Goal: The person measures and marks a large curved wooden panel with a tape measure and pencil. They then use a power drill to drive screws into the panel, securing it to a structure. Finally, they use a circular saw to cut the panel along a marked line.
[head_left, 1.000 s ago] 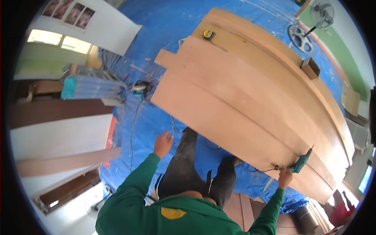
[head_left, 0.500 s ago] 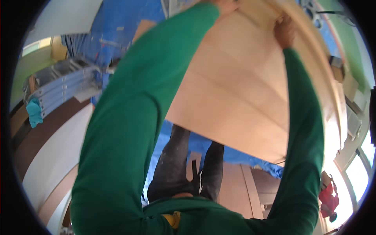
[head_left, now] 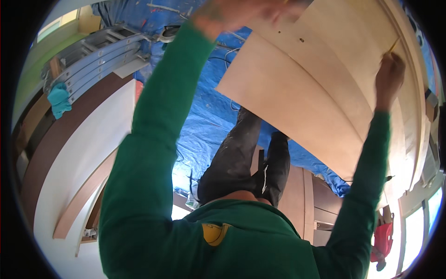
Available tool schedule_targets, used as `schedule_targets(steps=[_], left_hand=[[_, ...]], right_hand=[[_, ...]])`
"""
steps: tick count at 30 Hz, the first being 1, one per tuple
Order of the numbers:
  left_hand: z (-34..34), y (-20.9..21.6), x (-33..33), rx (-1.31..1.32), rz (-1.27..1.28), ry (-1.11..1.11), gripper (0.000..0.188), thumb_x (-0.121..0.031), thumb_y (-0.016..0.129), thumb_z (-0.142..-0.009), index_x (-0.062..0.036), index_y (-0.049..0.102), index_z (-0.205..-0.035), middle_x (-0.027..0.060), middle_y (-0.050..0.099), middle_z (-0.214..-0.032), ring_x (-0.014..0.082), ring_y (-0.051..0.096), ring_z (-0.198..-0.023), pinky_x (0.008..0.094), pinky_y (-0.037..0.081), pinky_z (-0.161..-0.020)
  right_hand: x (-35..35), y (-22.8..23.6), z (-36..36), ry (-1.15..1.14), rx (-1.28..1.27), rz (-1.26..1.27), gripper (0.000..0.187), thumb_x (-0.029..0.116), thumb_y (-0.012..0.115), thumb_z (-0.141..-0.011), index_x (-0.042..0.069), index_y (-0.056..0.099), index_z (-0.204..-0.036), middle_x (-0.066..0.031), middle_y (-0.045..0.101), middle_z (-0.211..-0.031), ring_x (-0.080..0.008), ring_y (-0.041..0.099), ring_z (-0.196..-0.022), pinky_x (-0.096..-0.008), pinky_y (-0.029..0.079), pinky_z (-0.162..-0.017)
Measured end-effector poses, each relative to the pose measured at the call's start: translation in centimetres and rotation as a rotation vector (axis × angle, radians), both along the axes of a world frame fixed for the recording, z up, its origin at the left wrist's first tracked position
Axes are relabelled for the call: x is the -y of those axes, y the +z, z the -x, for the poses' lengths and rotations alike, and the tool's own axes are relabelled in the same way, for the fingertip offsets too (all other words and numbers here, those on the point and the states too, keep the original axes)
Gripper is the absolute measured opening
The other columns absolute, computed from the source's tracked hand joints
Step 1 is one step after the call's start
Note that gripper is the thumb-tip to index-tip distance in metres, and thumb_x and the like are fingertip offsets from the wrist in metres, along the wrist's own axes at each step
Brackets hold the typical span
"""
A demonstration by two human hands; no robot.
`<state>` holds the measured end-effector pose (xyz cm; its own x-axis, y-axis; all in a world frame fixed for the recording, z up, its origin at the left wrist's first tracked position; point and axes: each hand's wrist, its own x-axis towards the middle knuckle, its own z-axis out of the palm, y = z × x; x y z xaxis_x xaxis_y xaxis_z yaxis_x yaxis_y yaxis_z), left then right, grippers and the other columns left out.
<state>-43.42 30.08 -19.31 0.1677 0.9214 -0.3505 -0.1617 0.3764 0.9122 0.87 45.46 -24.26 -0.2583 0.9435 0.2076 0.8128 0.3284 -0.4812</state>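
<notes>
A large pale plywood panel (head_left: 278, 93) with a curved raised edge on its right fills the upper right. My right hand (head_left: 390, 76) is closed over its right part, close to that edge. A thin yellow stick that looks like a pencil (head_left: 395, 45) pokes up from those fingers. My left hand (head_left: 241, 14) is stretched out at the top, above the panel's left corner. Motion smears its fingers, and the picture's upper edge cuts it off. Beside these fingers is a greyish-brown piece (head_left: 302, 8); whether I hold it cannot be told.
Blue sheeting (head_left: 204, 116) covers the floor, with cables and scraps on it. A folded ladder (head_left: 100, 58) with a turquoise cloth (head_left: 59, 100) lies at the left, near a long curved white panel (head_left: 88, 149). A person in red (head_left: 383, 239) is at the lower right.
My left hand has moved left and slightly down from the panel. My right hand has shifted right and down, and the yellow stick now shows. The whole view has shifted.
</notes>
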Motion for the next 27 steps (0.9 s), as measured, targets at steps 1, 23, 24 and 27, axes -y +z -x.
schedule_targets(steps=[1, 23, 24, 27], left_hand=[[0.5, 1.4, 6.1, 0.092, 0.061, 0.026, 0.074, -0.047, 0.090, -0.092, 0.0016, 0.065, -0.142, 0.0198, 0.074, -0.137, 0.0280, 0.069, -0.136, 0.0450, 0.061, -0.103], [-14.8, 18.7, 39.2, -0.312, -0.067, -0.417, 0.077, -0.020, 0.091, -0.094, -0.0062, 0.058, -0.162, 0.0093, 0.062, -0.139, 0.0203, 0.064, -0.127, 0.0321, 0.055, -0.109], [-14.9, 19.6, 39.0, -0.329, -0.044, -0.487, 0.078, -0.020, 0.092, -0.093, -0.0065, 0.058, -0.162, 0.0093, 0.061, -0.138, 0.0201, 0.063, -0.126, 0.0330, 0.054, -0.109], [-15.1, 21.2, 38.6, -0.442, -0.091, -0.674, 0.084, -0.021, 0.093, -0.087, -0.0070, 0.056, -0.162, 0.0113, 0.064, -0.132, 0.0217, 0.065, -0.124, 0.0366, 0.055, -0.107]], right_hand=[[6.4, 1.6, -0.3, -0.061, -0.171, 0.218, 0.026, 0.022, 0.063, -0.113, 0.006, 0.076, -0.129, -0.0134, 0.081, -0.104, -0.0243, 0.077, -0.094, -0.0398, 0.060, -0.086], [55.1, 24.6, 1.4, -0.159, -0.824, 0.953, 0.031, 0.016, 0.076, -0.110, 0.000, 0.073, -0.136, -0.0068, 0.070, -0.104, -0.0148, 0.064, -0.086, -0.0336, 0.055, -0.080], [56.5, 25.5, 2.2, -0.134, -0.766, 0.901, 0.029, 0.014, 0.077, -0.109, -0.001, 0.073, -0.134, -0.0044, 0.071, -0.105, -0.0124, 0.063, -0.088, -0.0312, 0.054, -0.080], [59.0, 26.1, 5.1, -0.194, -0.806, 0.824, 0.028, 0.016, 0.081, -0.107, 0.000, 0.076, -0.128, -0.0025, 0.069, -0.097, -0.0105, 0.058, -0.085, -0.0306, 0.052, -0.076]])
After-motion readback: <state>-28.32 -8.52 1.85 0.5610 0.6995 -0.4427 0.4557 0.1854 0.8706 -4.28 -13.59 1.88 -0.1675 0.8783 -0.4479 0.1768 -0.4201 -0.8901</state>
